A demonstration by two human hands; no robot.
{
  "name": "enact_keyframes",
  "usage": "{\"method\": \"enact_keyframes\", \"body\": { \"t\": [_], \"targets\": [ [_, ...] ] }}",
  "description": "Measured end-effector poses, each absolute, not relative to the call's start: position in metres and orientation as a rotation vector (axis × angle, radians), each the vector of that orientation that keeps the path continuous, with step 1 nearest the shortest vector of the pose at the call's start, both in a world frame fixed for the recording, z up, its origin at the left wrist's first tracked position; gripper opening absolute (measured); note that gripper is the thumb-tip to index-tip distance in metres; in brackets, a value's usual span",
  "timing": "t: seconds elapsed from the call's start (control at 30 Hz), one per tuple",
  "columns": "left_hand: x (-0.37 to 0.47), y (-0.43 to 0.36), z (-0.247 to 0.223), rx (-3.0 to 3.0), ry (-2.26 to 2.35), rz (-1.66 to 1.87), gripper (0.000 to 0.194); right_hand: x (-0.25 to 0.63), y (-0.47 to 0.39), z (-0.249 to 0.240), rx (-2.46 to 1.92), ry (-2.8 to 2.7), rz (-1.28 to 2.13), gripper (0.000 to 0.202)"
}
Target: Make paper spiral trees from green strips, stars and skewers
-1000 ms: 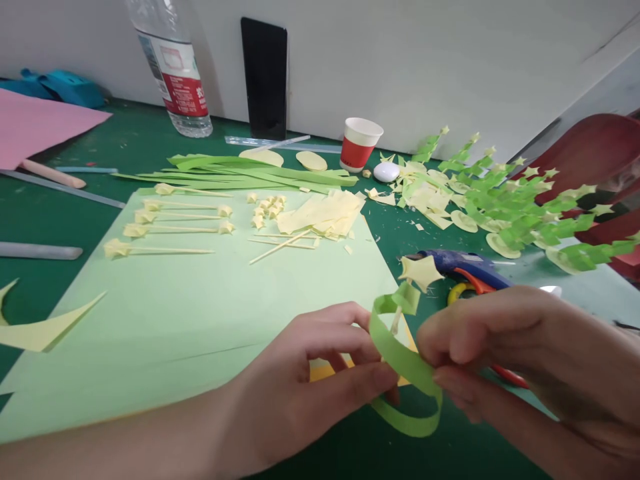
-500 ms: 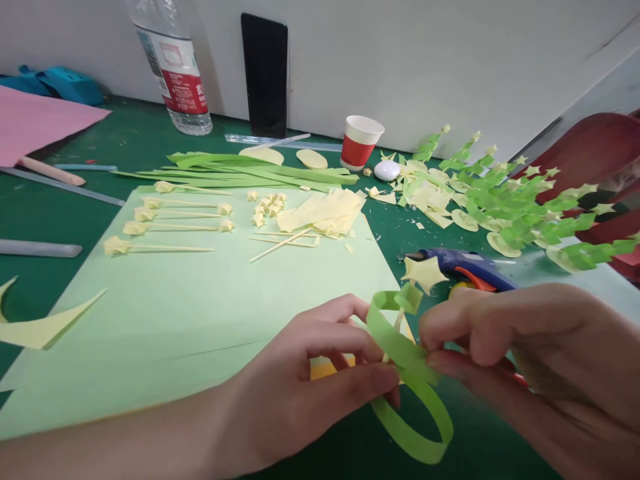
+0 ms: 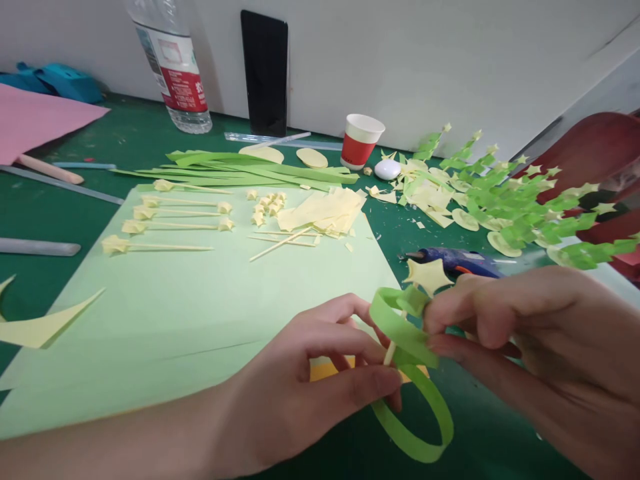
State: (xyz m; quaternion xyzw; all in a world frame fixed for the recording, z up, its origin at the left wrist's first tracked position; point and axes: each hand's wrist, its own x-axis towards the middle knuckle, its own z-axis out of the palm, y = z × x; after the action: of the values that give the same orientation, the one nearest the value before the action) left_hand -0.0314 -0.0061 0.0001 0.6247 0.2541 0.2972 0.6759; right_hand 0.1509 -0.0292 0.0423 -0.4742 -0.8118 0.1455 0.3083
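Observation:
My left hand (image 3: pixel 320 377) pinches the lower part of a thin wooden stick (image 3: pixel 390 353) between thumb and fingers. A pale yellow paper star (image 3: pixel 429 275) tops the stick. Around the stick curls a light green paper strip (image 3: pixel 443 407), hanging in a big loop below my left fingers. My right hand (image 3: pixel 535 340) is closed on this strip, thumb against forefinger, just right of the stick. Beyond that hand lies a blue glue gun (image 3: pixel 453 259), partly hidden by it.
Star-topped sticks (image 3: pixel 165 247) and small folded stars (image 3: pixel 269 205) lie on a pale green sheet (image 3: pixel 200 293). Behind are green strips (image 3: pixel 260 170), a paper cup (image 3: pixel 361 141), a phone (image 3: pixel 265 73) and a bottle (image 3: pixel 177 80). Finished green paper plants (image 3: pixel 530 207) stand at right.
My right hand has shifted slightly up with the strip, and the upper curl sits closer to the star. The star has moved a little right. My left hand keeps its hold.

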Motion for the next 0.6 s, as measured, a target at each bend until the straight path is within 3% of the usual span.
{"method": "enact_keyframes", "body": {
  "t": [0.27,0.6],
  "targets": [
    [-0.0324,-0.0059,0.0020,1.398,0.551,0.672,0.020,0.1516,-0.0263,0.0389,-1.213,-2.148,0.433,0.014],
    [-0.0317,-0.0062,-0.0015,1.392,0.533,0.684,0.020,0.1544,-0.0298,0.0404,-1.339,-2.168,0.251,0.010]
  ]
}}
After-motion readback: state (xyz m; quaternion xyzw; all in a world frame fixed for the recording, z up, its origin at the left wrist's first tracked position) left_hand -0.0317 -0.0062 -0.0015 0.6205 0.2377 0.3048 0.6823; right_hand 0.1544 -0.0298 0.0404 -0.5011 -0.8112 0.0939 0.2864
